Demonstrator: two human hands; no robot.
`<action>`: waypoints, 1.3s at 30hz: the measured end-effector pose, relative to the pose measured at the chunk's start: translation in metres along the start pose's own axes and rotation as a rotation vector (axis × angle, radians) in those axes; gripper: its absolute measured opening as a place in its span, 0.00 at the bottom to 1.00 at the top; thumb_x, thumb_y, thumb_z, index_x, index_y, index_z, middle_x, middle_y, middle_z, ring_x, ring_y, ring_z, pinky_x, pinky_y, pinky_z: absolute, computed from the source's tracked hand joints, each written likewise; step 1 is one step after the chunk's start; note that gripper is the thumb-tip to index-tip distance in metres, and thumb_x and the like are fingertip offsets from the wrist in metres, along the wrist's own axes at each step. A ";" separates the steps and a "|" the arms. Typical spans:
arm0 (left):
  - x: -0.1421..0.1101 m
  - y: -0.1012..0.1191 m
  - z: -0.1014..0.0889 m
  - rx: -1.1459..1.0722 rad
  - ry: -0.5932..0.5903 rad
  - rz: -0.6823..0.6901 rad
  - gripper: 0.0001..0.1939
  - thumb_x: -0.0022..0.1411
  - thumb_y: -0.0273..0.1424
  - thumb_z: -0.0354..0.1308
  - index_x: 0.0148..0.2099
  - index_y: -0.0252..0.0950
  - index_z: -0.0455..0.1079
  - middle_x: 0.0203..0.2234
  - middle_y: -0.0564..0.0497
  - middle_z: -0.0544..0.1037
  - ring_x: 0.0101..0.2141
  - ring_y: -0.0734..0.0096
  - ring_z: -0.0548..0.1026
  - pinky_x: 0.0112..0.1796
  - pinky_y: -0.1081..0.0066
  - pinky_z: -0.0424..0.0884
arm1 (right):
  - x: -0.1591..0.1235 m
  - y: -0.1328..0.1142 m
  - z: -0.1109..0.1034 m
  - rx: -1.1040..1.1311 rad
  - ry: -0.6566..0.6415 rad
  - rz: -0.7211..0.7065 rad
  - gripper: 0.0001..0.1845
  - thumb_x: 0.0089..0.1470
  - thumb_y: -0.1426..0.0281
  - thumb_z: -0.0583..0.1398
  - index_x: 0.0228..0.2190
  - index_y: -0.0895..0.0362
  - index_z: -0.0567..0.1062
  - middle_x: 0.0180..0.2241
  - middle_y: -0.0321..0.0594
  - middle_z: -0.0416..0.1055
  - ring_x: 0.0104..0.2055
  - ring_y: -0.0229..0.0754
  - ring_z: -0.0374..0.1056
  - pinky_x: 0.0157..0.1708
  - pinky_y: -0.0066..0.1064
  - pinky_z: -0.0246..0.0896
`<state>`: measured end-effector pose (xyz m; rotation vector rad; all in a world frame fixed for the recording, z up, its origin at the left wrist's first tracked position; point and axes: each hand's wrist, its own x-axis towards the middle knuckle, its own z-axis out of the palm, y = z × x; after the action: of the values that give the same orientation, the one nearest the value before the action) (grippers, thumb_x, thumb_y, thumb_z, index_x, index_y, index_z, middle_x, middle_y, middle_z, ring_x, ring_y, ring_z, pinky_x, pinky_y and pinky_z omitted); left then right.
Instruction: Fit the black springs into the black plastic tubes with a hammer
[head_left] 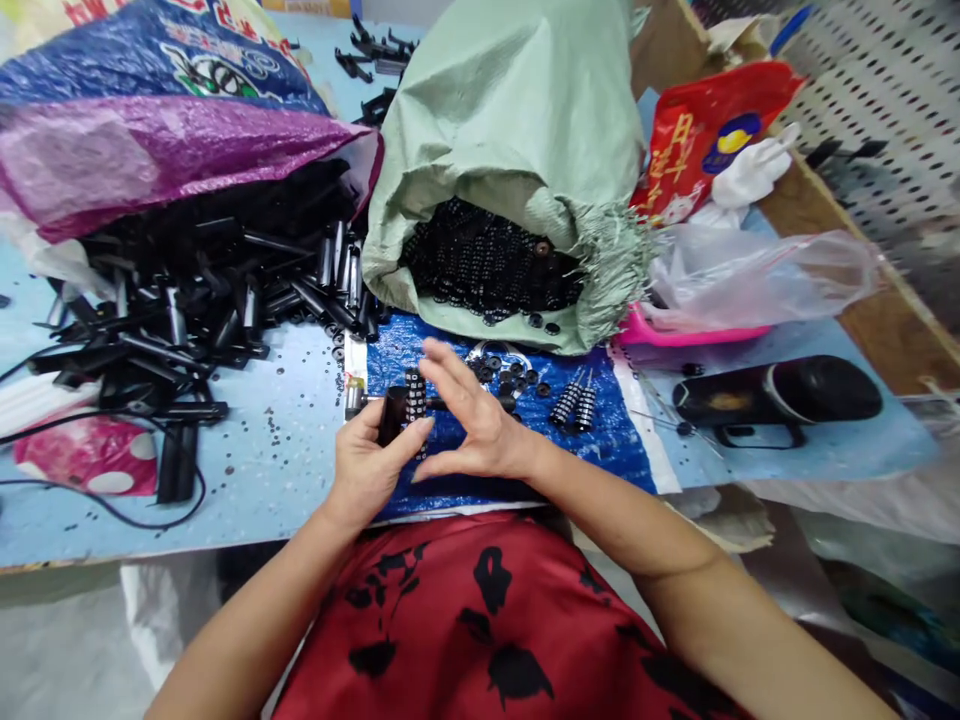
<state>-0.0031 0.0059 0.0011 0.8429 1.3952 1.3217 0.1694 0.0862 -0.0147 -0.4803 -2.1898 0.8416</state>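
My left hand (367, 465) is closed around a black combination lock part (393, 415), held low over the blue mat. A stack of black dial rings (415, 400) with white numbers stands at its right end, by my left thumb. My right hand (480, 425) is just right of the rings, fingers and thumb spread apart, with nothing seen in its grasp. A dark rod lies partly hidden behind that hand. Loose black rings (531, 377) lie beyond it on the blue mat (607, 455). To the right are metal pins threaded with numbered rings (576, 403).
A pale green woven sack (517, 110) lies open toward me, full of black rings. Black lock casings (172, 320) spill from a purple-edged bag (180, 160) at left. A black flask (780, 390), pink tray (697, 335) and red packet (712, 140) are at right.
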 end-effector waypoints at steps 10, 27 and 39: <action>-0.009 -0.004 -0.001 -0.071 0.112 -0.027 0.20 0.67 0.51 0.64 0.41 0.38 0.79 0.35 0.50 0.80 0.36 0.70 0.76 0.42 0.72 0.74 | -0.007 -0.014 0.011 -0.340 -0.025 -0.052 0.46 0.57 0.41 0.64 0.65 0.59 0.71 0.64 0.54 0.68 0.71 0.53 0.63 0.72 0.49 0.64; 0.006 -0.013 -0.067 -0.050 0.343 0.034 0.26 0.54 0.44 0.76 0.48 0.36 0.73 0.32 0.50 0.83 0.29 0.70 0.82 0.35 0.72 0.79 | -0.010 0.006 0.025 -0.686 -0.266 0.258 0.16 0.71 0.65 0.53 0.45 0.60 0.79 0.43 0.47 0.76 0.46 0.45 0.69 0.46 0.38 0.65; 0.039 -0.019 -0.063 0.846 -0.094 0.123 0.13 0.56 0.40 0.71 0.39 0.39 0.80 0.31 0.48 0.79 0.32 0.63 0.73 0.36 0.67 0.66 | -0.029 -0.007 -0.007 -0.537 0.029 0.257 0.19 0.73 0.64 0.50 0.50 0.60 0.77 0.39 0.46 0.77 0.38 0.38 0.69 0.41 0.31 0.65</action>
<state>-0.0705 0.0220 -0.0310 1.5370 1.8665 0.7258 0.1929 0.0683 -0.0211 -1.0446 -2.3486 0.3534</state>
